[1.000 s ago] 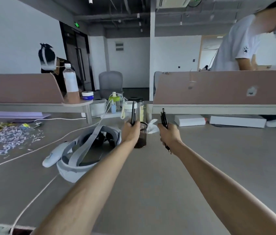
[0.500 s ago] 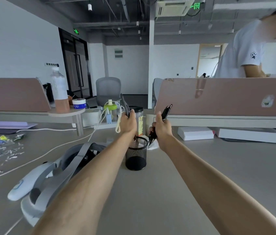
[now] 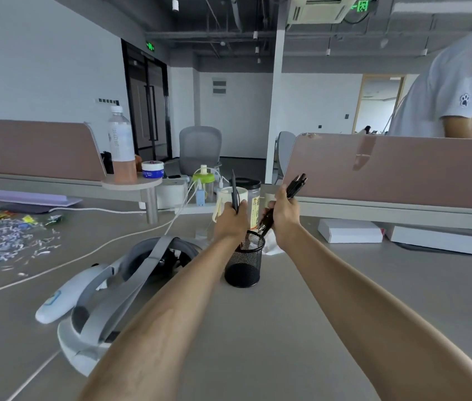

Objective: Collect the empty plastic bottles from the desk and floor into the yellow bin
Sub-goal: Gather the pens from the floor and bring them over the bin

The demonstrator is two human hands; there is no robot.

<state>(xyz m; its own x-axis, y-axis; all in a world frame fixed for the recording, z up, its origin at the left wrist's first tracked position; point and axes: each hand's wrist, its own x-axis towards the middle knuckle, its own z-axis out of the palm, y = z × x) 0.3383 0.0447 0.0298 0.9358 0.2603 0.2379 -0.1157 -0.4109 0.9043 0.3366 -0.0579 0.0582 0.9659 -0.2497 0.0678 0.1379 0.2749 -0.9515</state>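
My left hand grips a single dark pen upright, just left of a black mesh pen holder on the grey desk. My right hand is closed on a bunch of black pens, their lower tips slanting into the holder's mouth. A plastic bottle with a white cap and brownish liquid in its lower part stands on a small round shelf at the back left. No yellow bin is in view.
A white headset and controller lie left of my arm, with white cables. Shredded paper covers the far left. Jars, cups and a green-lidded bottle crowd behind the holder. White boxes lie right. Another person stands behind the divider.
Both hands came down toward the pen holder and drew together. The right hand's pens tilted, their tips dipping into the holder. My view moved closer to the desk.
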